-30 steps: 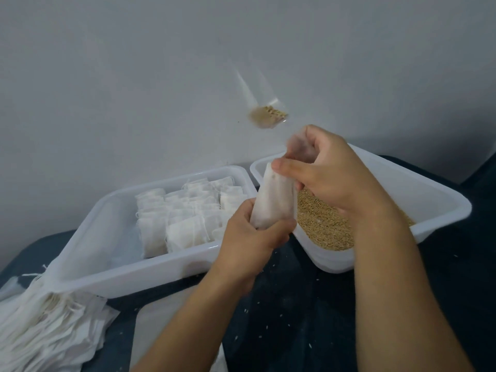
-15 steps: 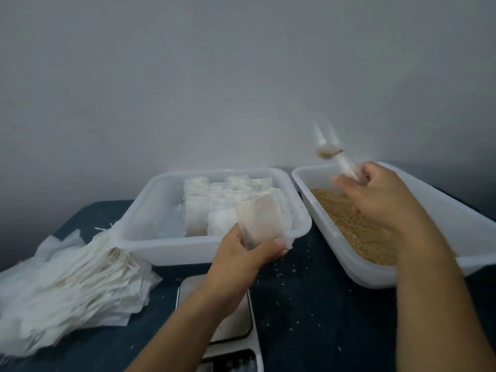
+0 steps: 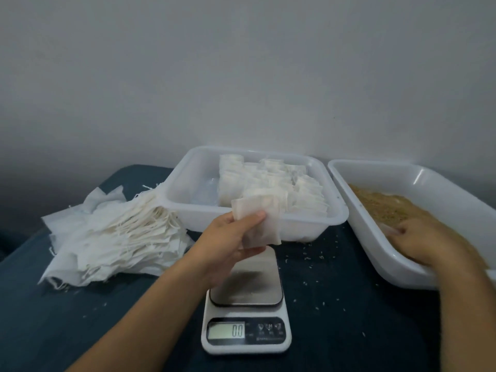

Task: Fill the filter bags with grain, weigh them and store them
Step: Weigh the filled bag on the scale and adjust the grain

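Observation:
My left hand [image 3: 225, 245] pinches a white filter bag [image 3: 259, 220] by its side and holds it upright above the steel plate of the kitchen scale [image 3: 245, 299], whose display reads 0.0. My right hand [image 3: 429, 242], blurred, is low inside the white grain tray [image 3: 375, 253] on the right. It lies on the brown grain [image 3: 389, 205], its fingers curled round a clear scoop [image 3: 389, 229] that barely shows. Behind the scale, a white storage tray [image 3: 295, 232] holds several filled bags in rows.
A loose pile of empty filter bags [image 3: 115, 232] lies on the left of the dark blue cloth [image 3: 67, 318]. Spilled grains are scattered around the scale and between the trays. A plain wall stands close behind both trays.
My right hand dropped with the scoop from above the bag down into the grain tray. My left hand carried the bag down and left, over the scale. The view tilted downward.

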Demonstrator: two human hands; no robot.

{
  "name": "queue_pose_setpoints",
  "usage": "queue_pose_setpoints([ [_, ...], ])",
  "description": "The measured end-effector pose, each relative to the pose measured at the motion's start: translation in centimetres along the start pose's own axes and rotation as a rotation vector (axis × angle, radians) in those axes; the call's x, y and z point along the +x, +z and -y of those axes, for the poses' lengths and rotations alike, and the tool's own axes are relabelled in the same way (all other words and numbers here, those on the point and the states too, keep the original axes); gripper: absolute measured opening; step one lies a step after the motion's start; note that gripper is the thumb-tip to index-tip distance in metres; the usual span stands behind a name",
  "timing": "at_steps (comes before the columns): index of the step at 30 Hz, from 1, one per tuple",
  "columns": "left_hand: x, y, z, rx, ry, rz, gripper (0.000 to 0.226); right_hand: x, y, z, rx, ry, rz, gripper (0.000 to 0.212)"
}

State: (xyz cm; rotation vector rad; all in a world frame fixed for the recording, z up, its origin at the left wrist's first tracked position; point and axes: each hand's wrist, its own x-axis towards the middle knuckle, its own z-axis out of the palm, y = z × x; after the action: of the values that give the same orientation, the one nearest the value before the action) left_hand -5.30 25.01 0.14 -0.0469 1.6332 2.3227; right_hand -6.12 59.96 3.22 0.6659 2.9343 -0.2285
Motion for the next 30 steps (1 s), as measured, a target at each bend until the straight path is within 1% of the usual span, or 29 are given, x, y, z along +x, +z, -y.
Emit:
queue_pose_setpoints([
  [3, -0.2, -0.5, -0.6, -0.052, -0.04, -0.001, 0.032, 0.0, 0.0, 0.2, -0.074, 0.003, 0.029, 0.029],
  [5, -0.3, -0.7, -1.0, -0.092, -0.076, 0.005, 0.043, 0.0, 0.1, 0.3, -0.061, 0.017, 0.044, 0.029],
  [7, -0.3, -0.9, -1.2, -0.154, -0.133, 0.026, 0.044, -0.1, 0.0, 0.3, -0.021, 0.04, 0.026, 0.026],
  [9, -0.3, -1.2, -1.2, -0.25, -0.204, 0.056, 0.042, -0.1, 0.1, 0.2, 0.042, 0.076, -0.013, 0.026],
  [11, -0.4, -1.4, -1.0, -0.321, -0.243, 0.09, 0.046, -0.3, 0.1, 0.3, 0.106, 0.1, -0.089, 0.029],
  [13, -0.5, -1.5, -0.5, -0.319, -0.195, 0.123, 0.049, -0.8, -0.1, 0.5, 0.214, 0.094, -0.207, 0.032],
  [14, -0.4, -1.6, 0.0, -0.258, -0.131, 0.126, 0.05, -1.3, -0.2, 0.7, 0.276, 0.074, -0.275, 0.032],
  [15, -0.3, -1.7, 0.5, -0.136, -0.044, 0.116, 0.051, -2.0, -0.4, 0.9, 0.33, 0.033, -0.34, 0.033],
  [17, -0.1, -2.1, 1.4, 0.216, 0.152, 0.046, 0.05, -3.9, -1.2, 1.7, 0.453, -0.094, -0.426, 0.03],
  [19, 0.1, -2.6, 2.0, 0.513, 0.318, -0.058, 0.047, -6.3, -2.4, 2.8, 0.588, -0.253, -0.44, 0.026],
  [20, 0.1, -2.8, 2.1, 0.609, 0.374, -0.099, 0.046, -7.6, -3.1, 3.4, 0.621, -0.327, -0.407, 0.024],
  [22, 0.1, -3.3, 2.5, 0.73, 0.45, -0.151, 0.043, -9.5, -4.1, 4.3, 0.623, -0.426, -0.286, 0.026],
  [23, 0.1, -3.5, 2.7, 0.774, 0.479, -0.174, 0.041, -10.2, -4.4, 4.5, 0.595, -0.462, -0.224, 0.032],
  [25, 0.2, -4.1, 3.1, 0.839, 0.519, -0.204, 0.035, -11.0, -5.1, 4.6, 0.504, -0.518, -0.119, 0.051],
  [27, 0.2, -4.5, 3.2, 0.88, 0.535, -0.208, 0.039, -11.1, -5.7, 4.6, 0.421, -0.545, -0.088, 0.062],
  [30, 0.2, -4.7, 3.1, 0.937, 0.55, -0.207, 0.044, -11.3, -6.5, 5.2, 0.356, -0.586, -0.075, 0.06],
])
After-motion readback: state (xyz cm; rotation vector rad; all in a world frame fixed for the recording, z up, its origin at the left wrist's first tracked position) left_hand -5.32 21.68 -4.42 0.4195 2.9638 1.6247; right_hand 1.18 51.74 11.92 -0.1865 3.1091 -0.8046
